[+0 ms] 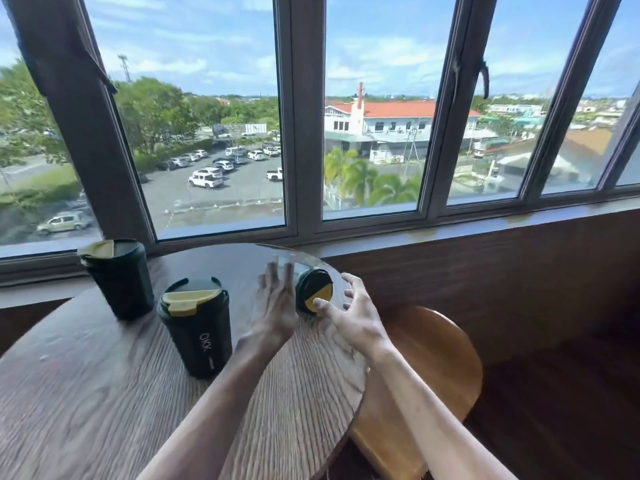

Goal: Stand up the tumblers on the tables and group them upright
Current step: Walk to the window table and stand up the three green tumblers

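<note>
Round wooden table point(104, 393) stood against a wall of tall windows point(214, 133), w/ a car park and red-roofed bldg visible outside. Wooden stool point(440, 368) sat just beside the table's right edge, lower down.

Three dark green tumblers w/ yellow-and-green lids were on the tabletop. Rear tumbler point(119, 277) stood upright at far left, near the window sill. Middle tumbler point(198, 327) stood upright nearer the camera and to the right of it, apart from it, white lettering down its side. Third tumbler point(313, 294) lay on its side near the table's far right edge, lid end facing the camera, body pointing away toward the window.

Left hand point(277, 299) was held edge-on just left of the lying tumbler, fingers straight and extended upward, blurred; whether it touched the tumbler can't be told. Right hand point(349, 313) was just right of it, fingers spread and loosely curved, thumb tip over the yellow part of the lid; contact unclear. Neither hand had closed round the tumbler. Both forearms were bare, reaching in from lower frame.
</note>
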`<state>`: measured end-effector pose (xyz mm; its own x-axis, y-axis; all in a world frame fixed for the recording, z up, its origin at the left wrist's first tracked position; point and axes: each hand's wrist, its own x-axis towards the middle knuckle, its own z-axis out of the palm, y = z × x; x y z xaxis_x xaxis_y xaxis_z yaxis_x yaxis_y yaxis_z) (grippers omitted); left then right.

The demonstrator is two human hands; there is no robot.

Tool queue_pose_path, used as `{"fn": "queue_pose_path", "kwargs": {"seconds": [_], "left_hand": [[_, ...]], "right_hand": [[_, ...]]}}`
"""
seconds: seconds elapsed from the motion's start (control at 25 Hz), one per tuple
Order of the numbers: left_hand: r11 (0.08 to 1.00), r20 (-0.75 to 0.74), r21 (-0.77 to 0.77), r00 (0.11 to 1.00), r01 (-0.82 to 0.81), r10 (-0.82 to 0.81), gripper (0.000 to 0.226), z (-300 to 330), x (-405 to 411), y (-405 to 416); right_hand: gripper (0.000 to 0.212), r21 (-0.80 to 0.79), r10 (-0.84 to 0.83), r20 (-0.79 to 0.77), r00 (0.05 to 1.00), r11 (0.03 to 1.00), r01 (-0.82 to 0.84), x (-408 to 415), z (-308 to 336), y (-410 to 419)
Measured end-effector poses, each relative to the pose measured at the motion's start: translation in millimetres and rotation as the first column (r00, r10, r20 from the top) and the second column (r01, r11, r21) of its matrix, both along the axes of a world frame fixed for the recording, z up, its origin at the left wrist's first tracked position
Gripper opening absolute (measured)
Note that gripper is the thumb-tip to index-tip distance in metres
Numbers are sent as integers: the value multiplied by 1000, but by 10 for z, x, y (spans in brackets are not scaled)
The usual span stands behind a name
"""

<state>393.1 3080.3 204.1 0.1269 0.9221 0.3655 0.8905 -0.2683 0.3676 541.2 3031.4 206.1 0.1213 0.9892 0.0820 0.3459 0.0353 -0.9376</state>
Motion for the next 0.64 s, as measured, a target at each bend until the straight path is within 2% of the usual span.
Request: {"fn": "queue_pose_path", "kwargs": {"seconds": [0.12,0.28,0.48,0.56,0.64], "left_hand": [[999,-71,-51,997,-20,16,91,-33,-15,203],[995,-112,-95,994,-17,6,92,-116,-44,413],[999,-124,-29,991,-46,42,84,-124,-67,477],[997,-13,-35,997,-72,72,81,-88,-40,472],[993,178,-55,978,-100,109,71,-53,25,451]], "right_hand": [[92,-8,-29,90,996,1000,29,-73,-75,306],[75,-31,92,131,987,996,-89,-71,-23,537],[91,54,155,81,985,986,-160,-24,-43,798],[93,100,137,50,989,985,-142,-9,-6,913],[94,169,167,9,986,971,-166,-16,89,1002]]}}
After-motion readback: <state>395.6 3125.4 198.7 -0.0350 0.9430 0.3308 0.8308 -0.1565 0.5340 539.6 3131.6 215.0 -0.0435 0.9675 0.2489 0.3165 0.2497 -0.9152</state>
